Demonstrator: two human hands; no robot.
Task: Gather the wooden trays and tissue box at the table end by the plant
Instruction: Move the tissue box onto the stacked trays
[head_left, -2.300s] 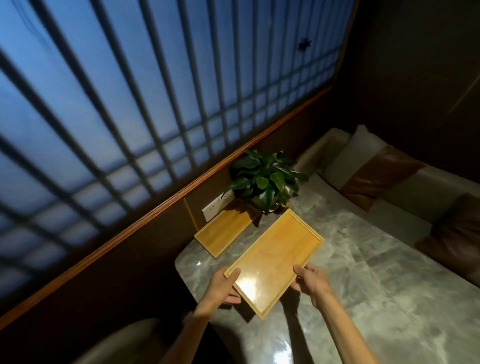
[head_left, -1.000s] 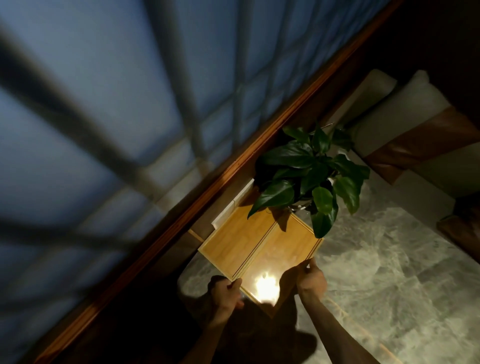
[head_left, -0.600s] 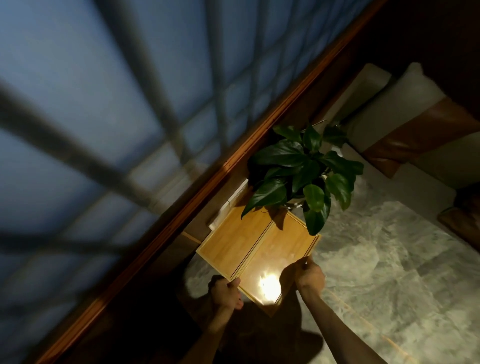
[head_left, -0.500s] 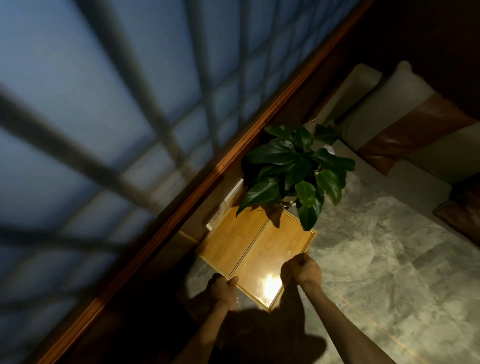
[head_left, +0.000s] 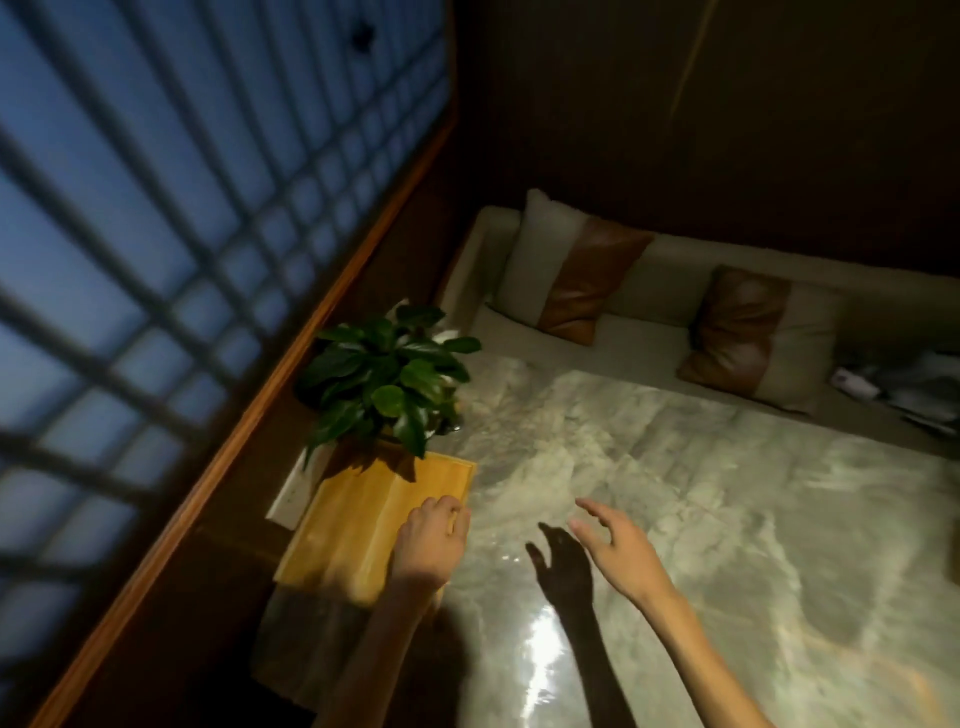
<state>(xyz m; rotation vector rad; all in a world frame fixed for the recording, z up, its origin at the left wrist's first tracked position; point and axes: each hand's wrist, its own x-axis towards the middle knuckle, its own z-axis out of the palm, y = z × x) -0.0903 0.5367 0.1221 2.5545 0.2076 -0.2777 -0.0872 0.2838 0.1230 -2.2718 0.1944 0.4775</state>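
Two flat wooden trays lie side by side on the marble table (head_left: 675, 493), at its end beside the potted plant (head_left: 389, 384). The left tray (head_left: 337, 525) is next to the wall and the right tray (head_left: 441, 478) sits against it. My left hand (head_left: 431, 540) rests on the right tray, its fingers curled over the tray's right rim. Over bare marble to the right of the trays, my right hand (head_left: 613, 545) hovers with spread fingers and holds nothing. No tissue box is in view.
A beige sofa (head_left: 649, 291) with brown and cream cushions (head_left: 592, 280) runs along the far side of the table. Papers or cloth (head_left: 893, 389) lie on it at the right. A white wall socket (head_left: 296, 493) and a latticed window (head_left: 156, 208) are at the left.
The tray I carried now lies flat next to the other one. My right hand has let go and moved off to the right. The view has swung right, away from the window.
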